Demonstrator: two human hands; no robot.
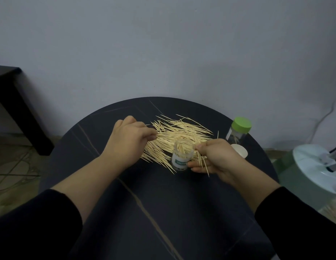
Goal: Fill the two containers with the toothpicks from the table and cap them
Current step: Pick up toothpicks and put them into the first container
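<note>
Toothpicks (180, 132) lie in a loose heap on the far half of the round dark surface (144, 194), most of them pointing roughly left to right. At the heap's near edge stands a clear open container (182, 156) with a white and green label, upright and already holding a bundle of toothpicks. The left hand (129, 137) rests on the heap's left edge, its grip pinched on a few toothpicks there. The right hand (214, 156) sits just right of the open container, its grip curled round a small bunch of toothpicks, fingertips touching the container's lower wall. Behind that hand a white cap (239, 150) lies on the surface. Just beyond it stands a second clear container (236, 136), closed with a green cap (241, 124).
</note>
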